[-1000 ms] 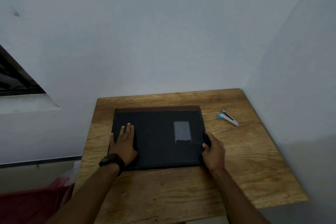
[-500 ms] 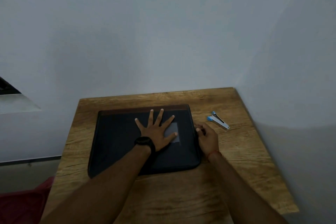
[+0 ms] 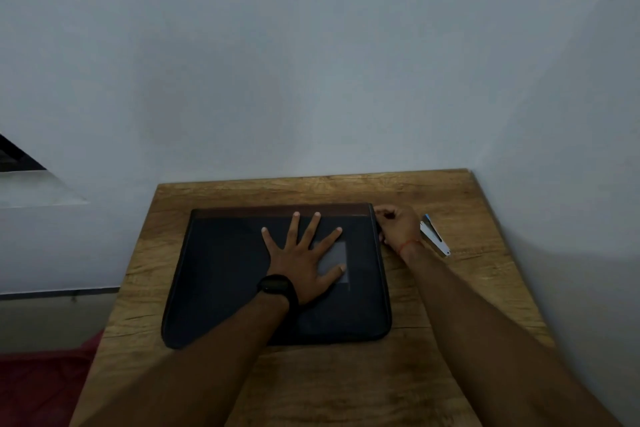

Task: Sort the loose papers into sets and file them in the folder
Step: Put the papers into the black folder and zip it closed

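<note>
Barely started: folder (image 3: pixel 221 270) lies closed on table (image 3: pixel 311 378), left hand (image 3: pixel 300 265) spread flat on its cover, right hand (image 3: pixel 398 225) pinching its far-right corner; no papers visible, sorting and filing remain.

One folder (image 3: pixel 225 288), one stapler (image 3: pixel 437 240), one table (image 3: pixel 450 315), two hands (image 3: pixel 304 267) (image 3: pixel 396 227)

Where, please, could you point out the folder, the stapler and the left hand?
folder (image 3: pixel 221 281): head view, bare dark cover left of the hand.
stapler (image 3: pixel 437 238): head view, middle of its pale body.
left hand (image 3: pixel 301 263): head view, back of the hand.
</note>
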